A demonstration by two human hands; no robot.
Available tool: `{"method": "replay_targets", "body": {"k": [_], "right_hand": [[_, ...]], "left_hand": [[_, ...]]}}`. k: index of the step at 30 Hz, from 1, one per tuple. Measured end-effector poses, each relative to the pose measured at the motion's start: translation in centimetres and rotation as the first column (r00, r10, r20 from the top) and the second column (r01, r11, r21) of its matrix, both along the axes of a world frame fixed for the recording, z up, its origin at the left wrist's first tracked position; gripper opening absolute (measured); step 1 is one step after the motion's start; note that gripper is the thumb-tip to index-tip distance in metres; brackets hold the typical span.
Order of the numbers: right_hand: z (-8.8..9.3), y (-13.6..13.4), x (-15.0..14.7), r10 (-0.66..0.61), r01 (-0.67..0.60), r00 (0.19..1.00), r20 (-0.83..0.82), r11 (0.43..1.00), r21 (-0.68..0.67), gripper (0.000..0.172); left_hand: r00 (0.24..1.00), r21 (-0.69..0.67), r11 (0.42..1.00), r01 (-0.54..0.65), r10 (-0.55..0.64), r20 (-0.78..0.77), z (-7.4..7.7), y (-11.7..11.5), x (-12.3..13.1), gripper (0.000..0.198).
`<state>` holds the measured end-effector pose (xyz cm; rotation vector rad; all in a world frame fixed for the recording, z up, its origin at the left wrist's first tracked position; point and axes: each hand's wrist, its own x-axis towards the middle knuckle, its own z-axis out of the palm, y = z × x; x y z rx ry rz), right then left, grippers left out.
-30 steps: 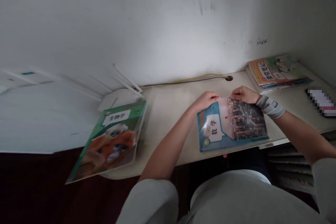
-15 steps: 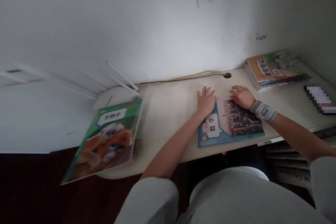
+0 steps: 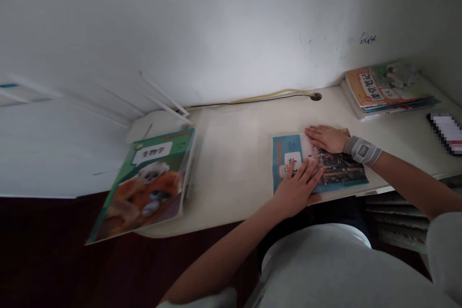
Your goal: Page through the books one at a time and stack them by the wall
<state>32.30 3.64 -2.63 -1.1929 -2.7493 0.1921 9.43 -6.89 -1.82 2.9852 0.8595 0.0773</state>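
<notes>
I see the left hand lying flat with its fingers spread, and the right hand flat with its fingers straight, gripping nothing. Both press one shiny math textbook, a flat rectangle by the front edge of the smooth, pale desk. I count one gray wristband, one neat stack of books and one phone off right, and one green biology textbook off left.

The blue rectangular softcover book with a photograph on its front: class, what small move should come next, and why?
Perhaps sweep the left hand lightly across the blue book while the right hand steadies it: both hands rest palm-down on it, near its opposite long edges.
</notes>
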Motion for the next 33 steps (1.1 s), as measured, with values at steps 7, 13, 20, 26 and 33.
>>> {"method": "replay_targets", "body": {"k": [7, 13, 20, 26, 33], "right_hand": [[1.0, -0.3, -0.7, -0.094, 0.089, 0.993, 0.070, 0.993, 0.078, 0.048], [1.0, 0.0, -0.7, -0.226, 0.221, 0.973, 0.050, 0.970, 0.097, 0.045], [1.7, 1.6, -2.2, -0.346, 0.356, 0.915, 0.208, 0.934, -0.015, 0.052], [4.2, 0.6, -2.0, -0.418, 0.420, 0.908, 0.040, 0.906, -0.048, 0.060], [7.7, -2.1, 0.8, -0.451, 0.579, 0.466, -0.761, 0.806, -0.124, 0.052]], "left_hand": [[0.998, -0.197, 0.980, 0.025, -0.013, 0.059, 0.9, 1.5, 0.5, 0.066], [0.606, -0.481, 0.802, -0.354, 0.589, 0.535, 1.3, 1.8, -3.5, 0.045], [-0.053, -0.975, 0.110, 0.195, 0.993, 0.102, 1.5, -2.2, -7.7, 0.042], [0.199, -0.969, 0.062, 0.238, 0.974, 0.111, 3.3, -1.0, -7.0, 0.040], [0.072, -0.844, 0.532, 0.068, 0.841, 0.536, 8.5, 3.8, -6.3, 0.090]]}}
